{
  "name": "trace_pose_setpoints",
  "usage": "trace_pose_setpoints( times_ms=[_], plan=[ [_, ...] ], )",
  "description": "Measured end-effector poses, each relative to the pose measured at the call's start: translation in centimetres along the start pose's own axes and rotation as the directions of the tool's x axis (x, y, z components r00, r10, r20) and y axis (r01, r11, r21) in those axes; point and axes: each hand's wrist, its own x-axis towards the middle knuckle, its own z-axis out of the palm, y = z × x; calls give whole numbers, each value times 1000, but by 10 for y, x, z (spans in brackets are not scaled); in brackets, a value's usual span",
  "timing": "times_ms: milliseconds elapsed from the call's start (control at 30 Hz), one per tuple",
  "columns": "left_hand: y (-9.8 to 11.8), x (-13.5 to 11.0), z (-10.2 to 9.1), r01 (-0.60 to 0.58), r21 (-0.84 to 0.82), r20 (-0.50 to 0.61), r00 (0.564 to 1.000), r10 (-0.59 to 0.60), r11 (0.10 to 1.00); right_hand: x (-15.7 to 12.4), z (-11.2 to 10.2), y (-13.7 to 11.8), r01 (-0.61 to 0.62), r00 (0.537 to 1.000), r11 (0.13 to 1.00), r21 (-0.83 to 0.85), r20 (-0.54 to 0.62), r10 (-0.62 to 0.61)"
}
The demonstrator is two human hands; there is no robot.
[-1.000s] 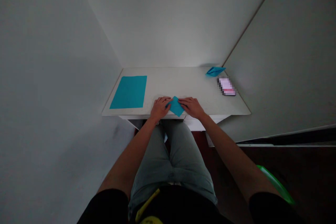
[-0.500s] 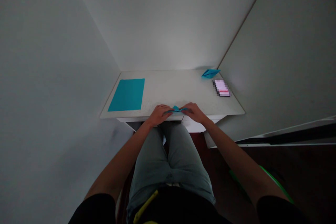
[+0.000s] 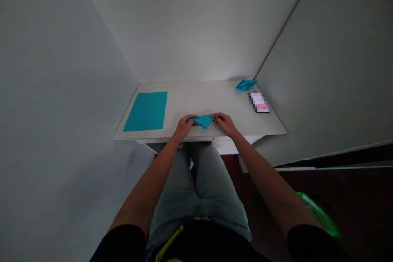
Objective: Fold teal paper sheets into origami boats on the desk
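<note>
White desk before me: my left hand and right hand hold a folded teal paper at 12 o'clock, long axis crosswise, each end apparently pinched between my fingers.

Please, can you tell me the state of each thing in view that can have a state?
left hand: fingers holding the left end of the folded teal paper
right hand: fingers holding its right end
folded teal paper: folded into a triangle shape, between both hands
teal paper sheet: unfolded, flat on the white desk
small folded teal paper shape: folded, resting at the desk's back
blurred phone-like device: lying flat, details hidden
</note>
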Motion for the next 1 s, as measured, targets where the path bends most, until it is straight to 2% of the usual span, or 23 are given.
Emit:
trace_pose_setpoints(
  times_ms=[200, 367, 467, 600, 800, 1000],
  plan=[
    [-5, -2, 0, -39, -22, -8, 999, 38, 999, -4, 2, -1, 63, 998, 998, 15, 0, -63],
    [-6, 0, -5, -14, -44, -2, 1000, 13, 999, -5, 6, -3, -39, 999, 999, -20, -11, 39],
    [-7, -1, -5, 11, 17, 0, 1000, -11, 1000, -5, 7, -2, -81, 996, 995, -53, -33, 79],
    [-6, -3, 0, 10, 88, 34, 999, -13, 996, -5, 9, -2, -105, 994, 994, 1, -39, 105],
    [-5, -4, 4, -18, 35, 70, 997, 15, 999, -4, 8, -6, -96, 994, 994, 45, -38, 98],
    [-2, 1, 1, -34, 6, -16, 999, 34, 999, -5, 6, -9, -49, 999, 996, 74, 7, 48]
  ],
)
